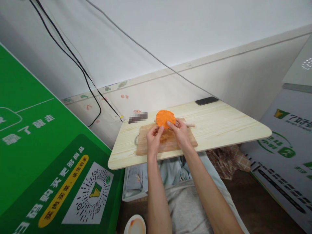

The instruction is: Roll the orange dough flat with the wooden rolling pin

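Left hand (154, 136) and right hand (180, 131) pinch a thin round orange doughlike sheet (165, 117) (presumably against sagging) above a brown wooden board (143, 143).

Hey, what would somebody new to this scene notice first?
Probably the bright orange disc, held up by the left hand and right hand over the wooden board. Next, the big green panel filling the picture's left side. Then the dark phone at the pale table's far edge.
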Demonstrator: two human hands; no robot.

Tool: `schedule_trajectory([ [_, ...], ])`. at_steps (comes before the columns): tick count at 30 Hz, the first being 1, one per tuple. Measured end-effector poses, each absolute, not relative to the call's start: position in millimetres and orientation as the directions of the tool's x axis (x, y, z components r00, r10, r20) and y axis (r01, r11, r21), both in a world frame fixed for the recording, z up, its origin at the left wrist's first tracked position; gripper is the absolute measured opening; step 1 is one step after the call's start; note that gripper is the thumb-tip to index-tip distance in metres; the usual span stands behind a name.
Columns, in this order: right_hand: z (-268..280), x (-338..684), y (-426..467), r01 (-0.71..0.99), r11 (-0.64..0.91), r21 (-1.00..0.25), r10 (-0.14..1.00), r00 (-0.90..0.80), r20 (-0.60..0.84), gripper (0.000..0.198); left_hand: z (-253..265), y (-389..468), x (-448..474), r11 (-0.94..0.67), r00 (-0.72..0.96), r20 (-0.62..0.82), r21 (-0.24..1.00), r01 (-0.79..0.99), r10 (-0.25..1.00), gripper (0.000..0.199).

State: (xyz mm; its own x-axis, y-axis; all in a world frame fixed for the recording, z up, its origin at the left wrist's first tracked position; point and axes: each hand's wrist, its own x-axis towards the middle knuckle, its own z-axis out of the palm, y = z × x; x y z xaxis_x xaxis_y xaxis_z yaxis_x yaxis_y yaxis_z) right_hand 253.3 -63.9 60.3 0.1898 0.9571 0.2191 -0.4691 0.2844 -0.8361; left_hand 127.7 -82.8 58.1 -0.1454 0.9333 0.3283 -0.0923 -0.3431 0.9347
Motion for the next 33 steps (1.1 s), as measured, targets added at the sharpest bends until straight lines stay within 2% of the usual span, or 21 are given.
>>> schedule_trajectory([
  [9,60.8,252.1,-63.7,-0.454,0.296,-0.84,0.955,0.172,0.243,0.045,54.5,-81.1,124.4,-0.388,-0.109,0.38,0.919,-0.066,0.919,0.042],
  [14,59.4,252.4,-61.7,-0.42,0.315,-0.851,0.945,0.226,0.238,0.041,56.1,-82.6,124.3,-0.401,-0.102,0.394,0.913,-0.071,0.914,0.04],
  [22,56.0,253.7,-60.7,-0.376,0.342,-0.861,0.928,0.279,0.247,0.039,60.7,-83.8,125.6,-0.413,-0.178,0.399,0.909,-0.05,0.899,0.041],
  [27,54.6,255.6,-60.0,-0.301,0.395,-0.868,0.902,0.304,0.305,0.04,59.9,-83.0,126.5,-0.378,-0.151,0.36,0.918,-0.117,0.921,0.044],
  [33,57.8,257.0,-63.4,-0.244,0.424,-0.872,0.897,0.248,0.367,0.041,54.9,-81.1,129.0,-0.298,-0.095,0.286,0.944,-0.14,0.953,0.048],
])
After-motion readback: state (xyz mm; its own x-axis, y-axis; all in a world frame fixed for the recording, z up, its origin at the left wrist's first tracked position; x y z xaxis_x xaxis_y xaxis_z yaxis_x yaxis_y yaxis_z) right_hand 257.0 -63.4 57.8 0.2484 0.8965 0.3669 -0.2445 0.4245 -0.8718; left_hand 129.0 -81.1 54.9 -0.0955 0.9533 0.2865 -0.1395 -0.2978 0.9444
